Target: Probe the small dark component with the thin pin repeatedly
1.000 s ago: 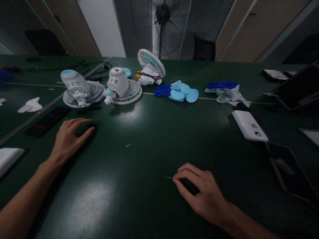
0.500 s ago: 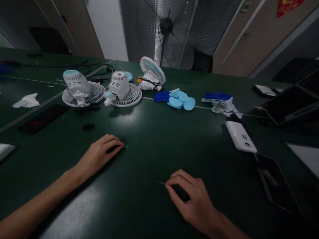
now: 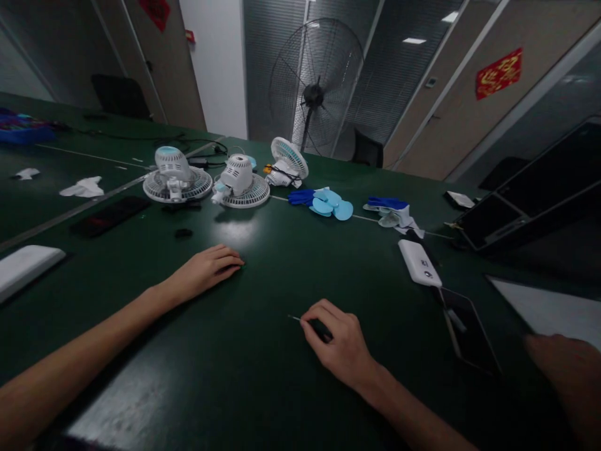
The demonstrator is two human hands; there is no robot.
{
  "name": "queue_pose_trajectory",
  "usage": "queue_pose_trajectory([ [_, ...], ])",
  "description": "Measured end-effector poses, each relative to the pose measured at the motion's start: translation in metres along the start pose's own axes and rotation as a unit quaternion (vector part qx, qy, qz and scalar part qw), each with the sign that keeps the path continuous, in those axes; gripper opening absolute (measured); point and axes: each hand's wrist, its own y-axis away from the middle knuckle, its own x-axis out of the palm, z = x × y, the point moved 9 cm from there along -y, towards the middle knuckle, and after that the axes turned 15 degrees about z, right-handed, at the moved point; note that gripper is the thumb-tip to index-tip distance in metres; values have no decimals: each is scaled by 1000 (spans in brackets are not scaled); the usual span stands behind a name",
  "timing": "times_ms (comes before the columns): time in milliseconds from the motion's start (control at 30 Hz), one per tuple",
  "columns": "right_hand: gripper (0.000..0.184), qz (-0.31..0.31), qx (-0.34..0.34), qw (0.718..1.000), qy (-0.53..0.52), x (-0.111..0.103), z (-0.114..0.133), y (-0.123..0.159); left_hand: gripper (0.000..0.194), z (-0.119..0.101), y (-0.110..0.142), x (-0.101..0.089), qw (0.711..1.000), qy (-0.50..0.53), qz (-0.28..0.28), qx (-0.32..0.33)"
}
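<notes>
My right hand is closed around the dark handle of a small screwdriver. Its thin metal shaft points left, just above the dark green table. Farther forward and to the left, my left hand rests low on the table with its fingertips together. A tiny green piece shows at those fingertips, mostly covered; its kind is too small to make out. A small black object lies beyond my left hand.
Several small white fans sit partly dismantled at the back. Blue fan blades lie beside gloves. To the right are a white power bank and a dark phone-like slab. Another person's hand is at the far right.
The view has tilted up and shifted right. My left fingertips now cover more of the green piece. My right hand keeps the screwdriver. Another person's hand has appeared at the right.
</notes>
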Motion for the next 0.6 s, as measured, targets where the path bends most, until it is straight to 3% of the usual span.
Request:
queue_pose_trajectory([
  [100,12,-3,-4,1000,2,0,1,1,27,14,8,-13,998,-12,-47,-29],
  [300,13,4,-21,1000,7,-1,4,1,36,94,61,-62,968,-53,-178,-170],
  [433,13,6,-26,1000,9,-1,4,1,38,130,87,-72,957,-73,-176,-219],
  [600,13,11,-30,999,6,1,4,1,39,145,90,-68,961,-82,-134,-229],
])
